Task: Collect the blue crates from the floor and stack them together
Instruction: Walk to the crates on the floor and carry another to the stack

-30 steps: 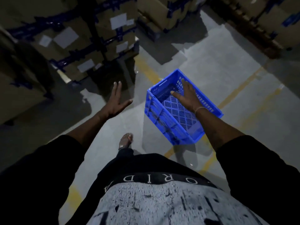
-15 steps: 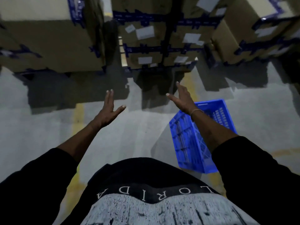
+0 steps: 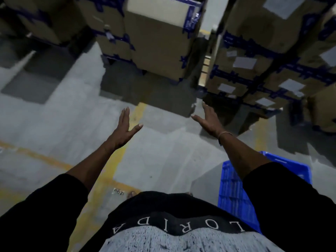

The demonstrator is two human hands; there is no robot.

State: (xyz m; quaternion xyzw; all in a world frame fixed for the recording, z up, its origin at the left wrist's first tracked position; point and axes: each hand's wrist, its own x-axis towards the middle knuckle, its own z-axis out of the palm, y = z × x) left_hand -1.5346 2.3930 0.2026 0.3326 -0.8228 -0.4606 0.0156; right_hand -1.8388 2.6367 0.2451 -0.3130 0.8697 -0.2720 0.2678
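Brown cardboard boxes [image 3: 158, 42] bound with blue tape, standing stacked ahead in the middle of the view; more taped cartons [image 3: 254, 66] bearing pale labels rising at the right, a narrow gap showing between the two stacks. Casting dark shadows onto the grey concrete floor [image 3: 54, 124]. Yellow floor lines [image 3: 116, 160] running under the arms and off to the left, a small label lying beside one near the feet.

Reaching forward over the floor with both arms, black sleeves pushed up the forearms. Left hand [image 3: 123, 130] stretching out with fingers straight and together, thumb spread wide, holding nothing. Right hand [image 3: 209, 120] doing likewise, fingers straight, thumb apart, gripping nothing, a thin band circling the wrist. Both hands hovering apart from each other and well short of the boxes.

Blue plastic crate [image 3: 234, 193] sitting low at the right, beneath and partly hidden by the right forearm and sleeve, close beside the body. Showing a slatted, ribbed wall, looking tilted; whether resting flat on the floor, impossible to tell.
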